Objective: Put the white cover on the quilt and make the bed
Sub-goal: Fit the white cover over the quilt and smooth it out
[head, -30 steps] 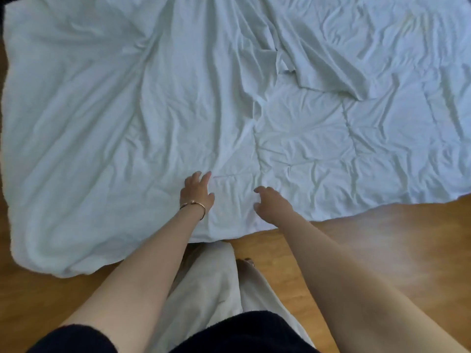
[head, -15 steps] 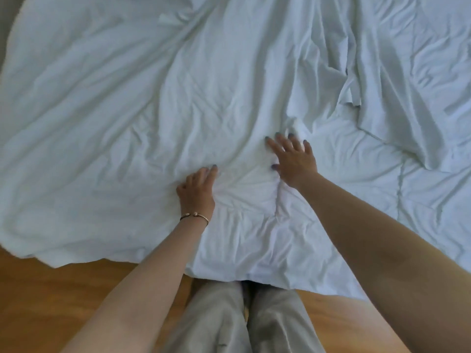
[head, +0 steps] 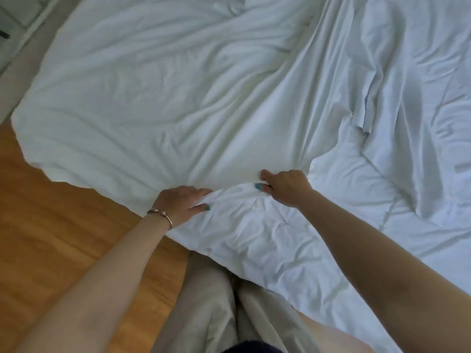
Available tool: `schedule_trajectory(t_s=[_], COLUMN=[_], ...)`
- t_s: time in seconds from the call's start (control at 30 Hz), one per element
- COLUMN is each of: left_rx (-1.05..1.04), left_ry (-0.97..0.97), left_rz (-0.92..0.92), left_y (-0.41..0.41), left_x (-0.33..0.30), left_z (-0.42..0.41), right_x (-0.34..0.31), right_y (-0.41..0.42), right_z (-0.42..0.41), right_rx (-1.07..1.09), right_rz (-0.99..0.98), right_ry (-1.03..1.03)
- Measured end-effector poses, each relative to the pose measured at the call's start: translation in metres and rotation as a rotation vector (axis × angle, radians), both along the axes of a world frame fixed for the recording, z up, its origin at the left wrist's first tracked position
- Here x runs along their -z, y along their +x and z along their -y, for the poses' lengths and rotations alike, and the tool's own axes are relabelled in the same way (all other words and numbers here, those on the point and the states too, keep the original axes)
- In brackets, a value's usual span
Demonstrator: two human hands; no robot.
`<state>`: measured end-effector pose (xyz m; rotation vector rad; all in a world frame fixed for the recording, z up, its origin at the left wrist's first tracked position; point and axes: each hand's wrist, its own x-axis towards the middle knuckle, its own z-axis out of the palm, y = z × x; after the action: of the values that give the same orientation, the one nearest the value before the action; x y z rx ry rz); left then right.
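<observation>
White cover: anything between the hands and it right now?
Nothing visible. The left hand and right hand are already on the white cover at its near edge, where it meets the quilt. Right fingers curl into the fabric; the left hand's grip is hard to read.

You are working in a domestic bedroom. White bedding (head: pixel 158 93) lies spread across a warm wooden plank floor (head: pixel 51 238), which shows at your 8 o'clock; pale fitted furniture (head: pixel 17 19) stands at your 10 o'clock.
</observation>
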<state>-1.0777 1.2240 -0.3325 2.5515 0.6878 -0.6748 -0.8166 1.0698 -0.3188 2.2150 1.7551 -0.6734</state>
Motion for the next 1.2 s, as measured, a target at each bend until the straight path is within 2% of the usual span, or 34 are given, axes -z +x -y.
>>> schedule_trajectory(t_s=[0.23, 0.3, 0.4, 0.53, 0.6, 0.67, 0.77, 0.9, 1.07, 1.2], left_rx=[0.125, 0.069, -0.028, -0.260, -0.333, -0.338, -0.208, -0.103, -0.201, -0.275], left_ry=[-0.033, 0.001, -0.004, -0.073, -0.071, -0.119, -0.207, -0.145, 0.020, 0.129], left_rz=[-0.329, -0.392, -0.439, -0.246, -0.098, 0.042, 0.171, 0.146, 0.126, 0.235], left_y=[-0.106, -0.120, -0.104, -0.038, -0.006, 0.022, 0.066, 0.125, 0.209, 0.274], left_x=[-0.012, -0.010, -0.002, -0.005, -0.011, -0.013, -0.016, -0.006, 0.015, 0.028], left_z=[0.042, 0.040, 0.047, 0.089, 0.113, 0.138, 0.169, 0.198, 0.216, 0.215], right_x=[0.003, 0.007, 0.006, -0.007, -0.016, -0.022, -0.023, -0.017, 0.000, 0.021], right_y=[-0.128, -0.146, -0.137, -0.097, -0.072, -0.046, -0.005, 0.054, 0.140, 0.197], right_z=[0.067, 0.065, 0.072, 0.106, 0.121, 0.136, 0.157, 0.175, 0.177, 0.166], right_rx=[-0.072, -0.089, 0.031, 0.235, 0.308, 0.396, 0.517, 0.551, 0.473, 0.538], right_rz=[-0.252, -0.294, -0.296, -0.131, -0.105, -0.160, -0.190, -0.080, 0.141, 0.163], right_ry=[-0.170, -0.225, -0.128, 0.105, 0.065, -0.055, -0.162, -0.140, 0.022, 0.044])
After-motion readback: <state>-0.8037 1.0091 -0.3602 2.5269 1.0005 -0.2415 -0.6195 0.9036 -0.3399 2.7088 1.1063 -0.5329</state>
